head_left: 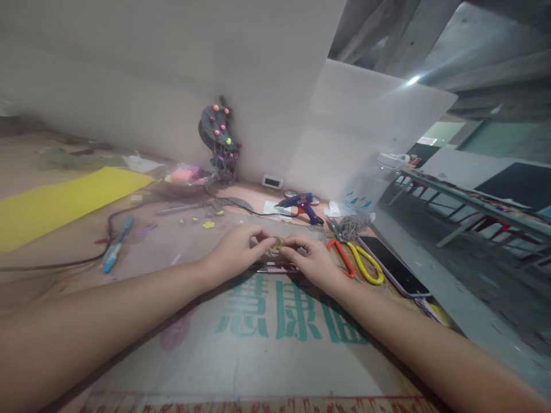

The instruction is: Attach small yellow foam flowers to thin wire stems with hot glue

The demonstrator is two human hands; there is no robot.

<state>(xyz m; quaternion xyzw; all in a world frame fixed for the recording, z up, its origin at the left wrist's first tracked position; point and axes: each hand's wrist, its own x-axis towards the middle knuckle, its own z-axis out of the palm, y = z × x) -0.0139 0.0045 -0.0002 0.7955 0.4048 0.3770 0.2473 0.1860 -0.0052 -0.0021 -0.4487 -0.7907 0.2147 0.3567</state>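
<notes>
Your fingertips (pixel 263 243) meet in the middle, almost shut, and pinch a small yellow piece (pixel 276 245) between them. It is too tiny and blurry to say what it is. Your left hand (pixel 235 249) holds it from one side, thumb and finger bent in. Your right hand (pixel 312 261) holds it from the other side the same way. The piece sits just above a flat card (pixel 258 355) with big green letters. Just beside your right hand lie scissors (pixel 359 256) — one handle orange, one yellow — and next to them a dark phone (pixel 394 267). Farther back is a blue glue gun (pixel 301 202). Far off to the left lies a yellow sheet (pixel 55 203).
</notes>
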